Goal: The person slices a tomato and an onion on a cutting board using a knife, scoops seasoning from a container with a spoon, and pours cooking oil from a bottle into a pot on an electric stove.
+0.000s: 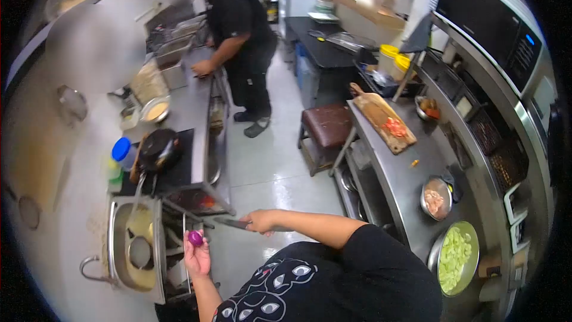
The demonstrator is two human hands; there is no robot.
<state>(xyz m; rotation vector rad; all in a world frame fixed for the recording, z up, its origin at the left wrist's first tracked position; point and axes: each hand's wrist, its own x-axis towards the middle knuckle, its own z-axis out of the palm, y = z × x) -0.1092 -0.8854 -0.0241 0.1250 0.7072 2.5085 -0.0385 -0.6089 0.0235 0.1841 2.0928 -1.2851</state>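
Note:
My left hand [197, 257] holds a small purple onion [195, 238] in its fingers, palm up, near the right edge of the sink. To its right, my right hand [260, 221] is closed around the handle of a knife [231, 222], whose blade points left toward the onion without touching it. Both hands are over the floor gap between the sink side and the right-hand steel counter.
Left lie a sink [156, 262] and a stove with a black pan [159, 150]. A person [241, 42] stands at the far left counter. A stool [326, 126] is ahead. The right counter [390, 170] bears a cutting board [381, 120], a meat bowl [436, 198] and a green vegetable bowl [456, 259].

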